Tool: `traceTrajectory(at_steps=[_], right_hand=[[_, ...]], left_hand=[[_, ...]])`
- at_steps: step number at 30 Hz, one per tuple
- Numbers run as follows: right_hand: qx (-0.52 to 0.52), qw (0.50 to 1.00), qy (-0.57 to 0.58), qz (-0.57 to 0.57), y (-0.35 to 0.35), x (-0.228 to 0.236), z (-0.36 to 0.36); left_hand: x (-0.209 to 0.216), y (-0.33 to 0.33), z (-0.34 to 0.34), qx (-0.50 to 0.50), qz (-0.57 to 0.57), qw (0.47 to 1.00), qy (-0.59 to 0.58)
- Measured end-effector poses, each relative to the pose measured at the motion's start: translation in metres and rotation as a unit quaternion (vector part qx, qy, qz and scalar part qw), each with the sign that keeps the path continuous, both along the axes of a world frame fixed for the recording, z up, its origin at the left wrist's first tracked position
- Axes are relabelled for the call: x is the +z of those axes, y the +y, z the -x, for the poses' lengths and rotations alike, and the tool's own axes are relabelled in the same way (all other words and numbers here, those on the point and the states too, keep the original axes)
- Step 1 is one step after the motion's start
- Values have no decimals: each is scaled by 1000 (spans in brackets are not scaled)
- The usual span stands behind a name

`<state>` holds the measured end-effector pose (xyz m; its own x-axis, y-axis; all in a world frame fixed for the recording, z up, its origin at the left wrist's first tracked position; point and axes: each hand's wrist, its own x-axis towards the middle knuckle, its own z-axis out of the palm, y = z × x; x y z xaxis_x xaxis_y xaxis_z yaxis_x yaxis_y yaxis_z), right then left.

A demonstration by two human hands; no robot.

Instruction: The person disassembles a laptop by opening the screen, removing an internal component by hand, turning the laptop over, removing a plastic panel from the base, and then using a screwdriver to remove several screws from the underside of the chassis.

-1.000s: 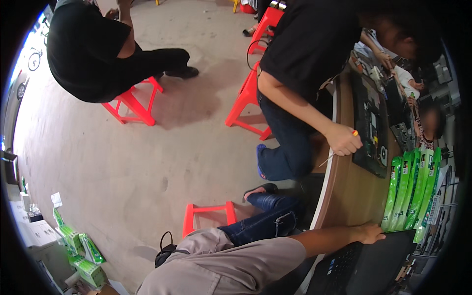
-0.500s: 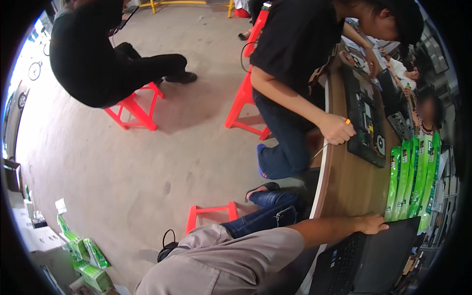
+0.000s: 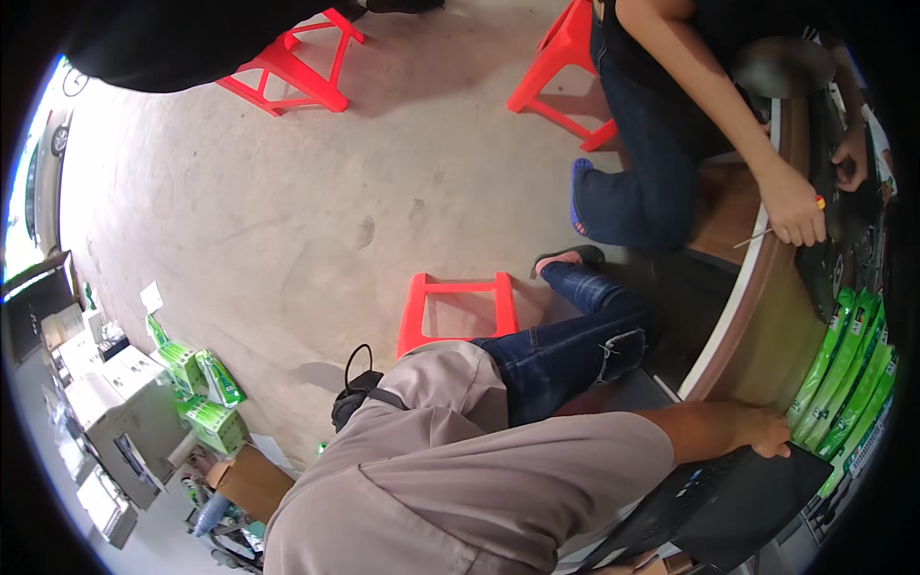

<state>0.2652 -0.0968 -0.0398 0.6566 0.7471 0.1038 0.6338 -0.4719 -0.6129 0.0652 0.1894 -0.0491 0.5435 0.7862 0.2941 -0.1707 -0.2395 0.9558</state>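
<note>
My left arm, in a grey-beige sleeve, reaches right across the table edge. My left hand (image 3: 767,431) is closed at the upper side edge of a black laptop's lid, its fingers partly hidden there. The open black laptop (image 3: 747,503) has its dark screen raised and its keyboard toward the lower edge. Just beyond my hand lie several bright green plastic packs (image 3: 843,374) side by side. My right hand does not show; a small brown shape at the lower edge beside the laptop cannot be made out.
Across the wooden table (image 3: 762,355), a co-worker in black grips a screwdriver (image 3: 754,239). Red stools (image 3: 460,286) stand on the concrete floor. Green boxes (image 3: 213,424) and a cardboard box (image 3: 251,484) are at lower left. A second person in black sits at upper left.
My view has turned, so stools, people and table appear shifted up and right. My left hand stays at the laptop's lid. The co-worker still grips the screwdriver.
</note>
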Motion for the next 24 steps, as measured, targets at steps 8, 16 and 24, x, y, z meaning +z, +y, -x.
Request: traceTrajectory(at_steps=[8, 16, 24], right_hand=[[-25, 999, -21, 39, -5, 16, -1], [-35, 998, -23, 47, -6, 21, -1], [-42, 997, -32, 55, -11, 26, -5]], left_hand=[[1, 2, -7, -65, -1, 997, 32], [-1, 1, -17, -31, 1, 999, 21], [-3, 0, -21, -25, 8, 1000, 4]])
